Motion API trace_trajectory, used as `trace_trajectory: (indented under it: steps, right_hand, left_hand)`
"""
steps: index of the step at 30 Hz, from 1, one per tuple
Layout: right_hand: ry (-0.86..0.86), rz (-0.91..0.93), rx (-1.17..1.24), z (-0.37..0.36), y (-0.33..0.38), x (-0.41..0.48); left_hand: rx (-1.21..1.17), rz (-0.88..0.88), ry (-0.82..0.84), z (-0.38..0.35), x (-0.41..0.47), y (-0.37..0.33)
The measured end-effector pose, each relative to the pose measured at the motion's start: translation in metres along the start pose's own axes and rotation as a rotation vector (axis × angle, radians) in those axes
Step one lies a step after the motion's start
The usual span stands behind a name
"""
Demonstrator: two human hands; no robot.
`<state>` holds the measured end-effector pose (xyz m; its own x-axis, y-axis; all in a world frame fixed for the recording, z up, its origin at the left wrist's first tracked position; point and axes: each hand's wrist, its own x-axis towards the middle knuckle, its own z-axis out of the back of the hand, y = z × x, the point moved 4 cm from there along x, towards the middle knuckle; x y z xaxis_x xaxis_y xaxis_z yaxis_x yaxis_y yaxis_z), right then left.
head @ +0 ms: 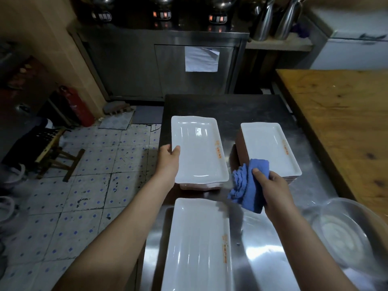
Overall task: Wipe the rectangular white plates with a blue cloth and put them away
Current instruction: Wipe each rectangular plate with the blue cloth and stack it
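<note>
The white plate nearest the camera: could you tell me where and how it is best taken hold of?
Probably the nearest plate by its left long rim, coming from the left: it lies flat on the steel table, and that raised rim sits near the table's edge, clear for a pinch.

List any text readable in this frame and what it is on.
No text can be read.
Left plate, right plate, near plate: orange print, too blurred.
Paper on the steel cabinet: no legible writing.
Red fire extinguisher: label blurred.
</note>
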<state>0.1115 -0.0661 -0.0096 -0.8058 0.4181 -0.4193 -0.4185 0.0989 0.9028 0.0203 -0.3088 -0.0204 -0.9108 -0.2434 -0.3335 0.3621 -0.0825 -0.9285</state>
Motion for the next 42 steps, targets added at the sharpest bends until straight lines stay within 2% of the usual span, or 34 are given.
trace_trajectory:
  steps: [10, 18, 27, 32, 36, 42]
  right_hand:
    - [0.035, 0.121, 0.066, 0.011, 0.017, -0.058]
    - [-0.054, 0.11, 0.132, 0.045, -0.003, -0.087]
    - [-0.282, 0.121, 0.168, 0.154, -0.018, -0.086]
    - [-0.403, 0.143, 0.155, 0.229, -0.023, -0.087]
    - [-0.458, 0.125, 0.174, 0.282, -0.028, -0.084]
    - [-0.486, 0.137, 0.19, 0.326, -0.028, -0.073]
  left_hand:
    - [-0.215, 0.122, 0.213, 0.007, -0.063, 0.004]
    - [-0.255, 0.127, 0.295, -0.014, -0.11, 0.003]
    - [-0.17, 0.106, 0.433, -0.103, -0.157, -0.02]
    - [-0.207, 0.093, 0.477, -0.163, -0.186, -0.033]
    - [-0.148, 0.022, 0.447, -0.209, -0.202, -0.041]
    - [-0.021, -0.233, 0.406, -0.253, -0.214, -0.058]
